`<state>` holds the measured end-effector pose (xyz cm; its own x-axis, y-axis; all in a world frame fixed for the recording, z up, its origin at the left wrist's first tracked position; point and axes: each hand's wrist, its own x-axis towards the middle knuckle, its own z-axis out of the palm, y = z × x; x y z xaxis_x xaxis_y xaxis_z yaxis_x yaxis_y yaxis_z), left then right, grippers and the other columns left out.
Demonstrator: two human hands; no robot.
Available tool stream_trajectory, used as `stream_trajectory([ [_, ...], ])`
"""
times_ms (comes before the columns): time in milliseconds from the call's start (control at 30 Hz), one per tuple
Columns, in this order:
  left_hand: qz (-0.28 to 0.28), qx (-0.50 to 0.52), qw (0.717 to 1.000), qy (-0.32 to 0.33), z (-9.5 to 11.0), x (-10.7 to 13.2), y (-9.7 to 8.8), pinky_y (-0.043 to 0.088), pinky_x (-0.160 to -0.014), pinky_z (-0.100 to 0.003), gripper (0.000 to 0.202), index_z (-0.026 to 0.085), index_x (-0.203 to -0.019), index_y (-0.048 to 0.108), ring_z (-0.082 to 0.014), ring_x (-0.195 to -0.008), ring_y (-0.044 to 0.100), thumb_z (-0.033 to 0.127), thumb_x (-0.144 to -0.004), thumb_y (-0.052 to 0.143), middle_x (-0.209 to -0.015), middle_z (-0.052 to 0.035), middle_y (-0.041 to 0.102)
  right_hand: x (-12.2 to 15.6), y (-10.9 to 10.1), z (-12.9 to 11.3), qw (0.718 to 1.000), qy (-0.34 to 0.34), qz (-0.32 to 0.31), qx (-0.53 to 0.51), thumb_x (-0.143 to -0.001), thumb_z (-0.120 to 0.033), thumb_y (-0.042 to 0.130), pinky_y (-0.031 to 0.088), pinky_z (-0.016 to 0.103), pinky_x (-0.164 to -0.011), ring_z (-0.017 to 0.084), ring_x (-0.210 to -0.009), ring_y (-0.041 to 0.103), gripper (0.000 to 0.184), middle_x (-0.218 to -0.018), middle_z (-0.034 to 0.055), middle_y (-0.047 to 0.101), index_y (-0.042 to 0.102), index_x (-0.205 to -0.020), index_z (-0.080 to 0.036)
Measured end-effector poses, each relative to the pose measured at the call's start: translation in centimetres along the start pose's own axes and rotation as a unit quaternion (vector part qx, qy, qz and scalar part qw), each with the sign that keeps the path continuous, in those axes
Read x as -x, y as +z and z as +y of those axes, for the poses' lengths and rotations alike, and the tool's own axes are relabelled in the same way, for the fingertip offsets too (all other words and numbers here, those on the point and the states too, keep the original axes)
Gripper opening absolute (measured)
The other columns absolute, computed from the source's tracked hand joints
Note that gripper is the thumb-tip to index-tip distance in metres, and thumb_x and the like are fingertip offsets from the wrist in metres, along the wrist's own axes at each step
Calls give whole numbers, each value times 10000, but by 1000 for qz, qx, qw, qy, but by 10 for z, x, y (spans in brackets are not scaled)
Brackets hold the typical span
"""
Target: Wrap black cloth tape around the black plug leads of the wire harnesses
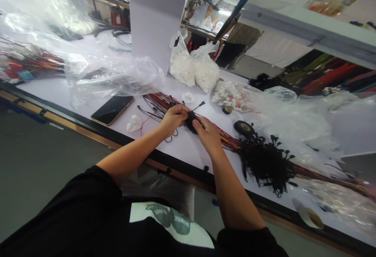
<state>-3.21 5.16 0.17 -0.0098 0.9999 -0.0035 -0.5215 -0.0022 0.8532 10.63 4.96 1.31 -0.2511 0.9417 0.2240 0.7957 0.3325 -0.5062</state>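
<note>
My left hand point(174, 118) and my right hand point(208, 133) meet over the white table point(188, 147), both closed around a small black part point(191, 122) where thin wires come together. A black wire with a connector point(199, 104) sticks out above my fingers. Under my hands runs a long bundle of coloured wires point(226, 139). It ends to the right in a thick cluster of black connectors point(266, 161).
A phone point(112, 109) lies face up at the left, near a crumpled white scrap point(134, 123). A roll of black tape point(244, 128) sits right of my hands. Bags of white parts point(192, 69) stand behind. Clear plastic sheets point(117, 75) cover much of the table.
</note>
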Motion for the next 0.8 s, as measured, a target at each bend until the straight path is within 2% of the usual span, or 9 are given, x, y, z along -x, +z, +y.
stream_trajectory([
  [200,-10,-21,1000,17,-1,3,2,179,-368,-166,192,132,-651,552,-12,-343,333,-36,-605,469,-447,83,440,2,-2,-1,1000,-10,9,3,-842,-424,381,443,380,-799,255,-924,606,352,-942,85,687,642,-914,-199],
  [367,-19,-64,996,65,-3,6,2,206,-399,-173,47,139,-649,548,-18,-388,332,96,-656,566,-445,89,408,3,0,0,999,-28,19,32,-851,-419,382,448,366,-786,252,-939,604,352,-958,90,689,643,-932,-198],
  [467,-9,-88,992,88,-2,5,1,222,-418,-175,83,138,-611,537,-15,-409,326,149,-678,585,-451,87,407,4,1,-2,998,-34,24,57,-855,-422,384,445,368,-784,258,-955,600,358,-1002,98,687,638,-964,-194],
  [533,0,-77,994,76,-1,5,2,214,-416,-175,95,137,-597,533,-13,-404,317,134,-677,583,-446,87,406,5,2,-5,997,-23,36,69,-852,-427,394,443,374,-783,265,-961,599,370,-1032,101,681,621,-1023,-191],
  [667,8,-20,1000,10,2,5,2,157,-384,-179,93,135,-600,536,-8,-359,279,101,-671,584,-416,87,400,8,3,-7,993,-13,85,83,-831,-444,443,445,357,-750,259,-918,603,419,-996,80,690,550,-1167,-219],
  [800,-14,-11,998,-52,2,4,0,150,-367,-176,118,128,-578,544,-7,-333,298,63,-662,596,-395,76,407,8,5,-5,985,-66,121,107,-852,-356,428,423,377,-828,250,-953,589,335,-1016,77,690,598,-1115,-239],
])
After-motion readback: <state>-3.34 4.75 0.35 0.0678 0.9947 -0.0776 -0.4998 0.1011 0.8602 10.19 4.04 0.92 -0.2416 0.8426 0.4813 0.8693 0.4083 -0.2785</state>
